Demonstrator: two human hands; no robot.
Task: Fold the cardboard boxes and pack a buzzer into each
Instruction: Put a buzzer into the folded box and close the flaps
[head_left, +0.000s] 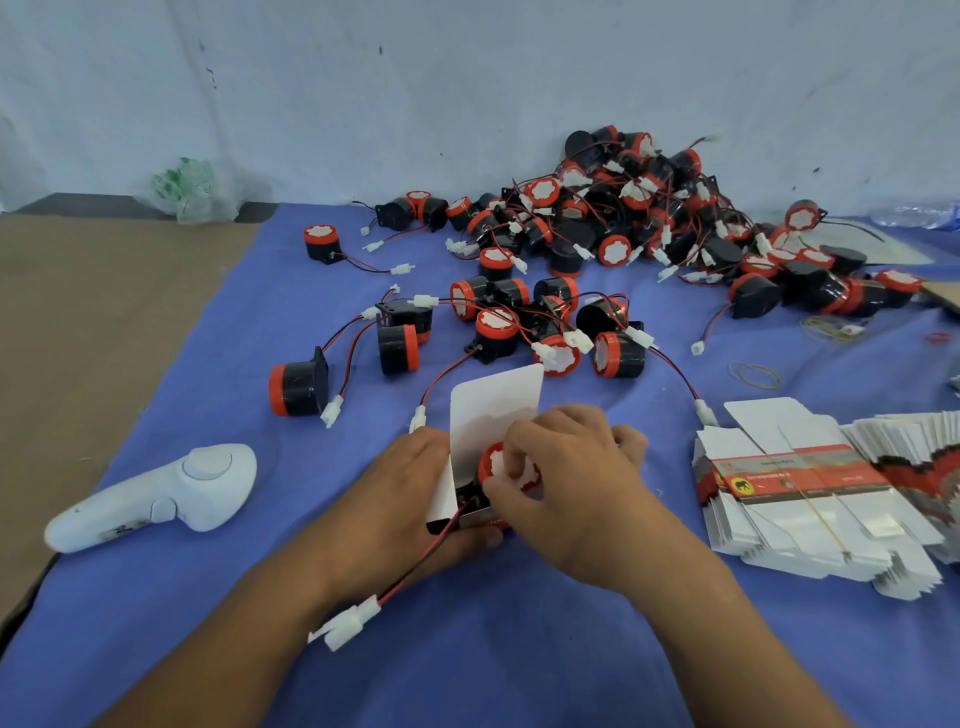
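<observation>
Near centre on the cloth (519, 649): box (493, 410), flap upright, gripped by my left hand (405, 499); buzzer (506, 467), half inside, pinched by my right hand (576, 483). Plug (356, 621) trails nearer. Advice: I seat the buzzer squarely, tuck the plug in, then close the flap.

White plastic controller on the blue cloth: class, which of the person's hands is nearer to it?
Left. The left hand lies right of the white plastic controller; the right hand is farther right, gripping the red-and-black buzzer.

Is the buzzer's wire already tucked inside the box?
No: the wire runs out of the box, and its white connector lies outside it.
</observation>
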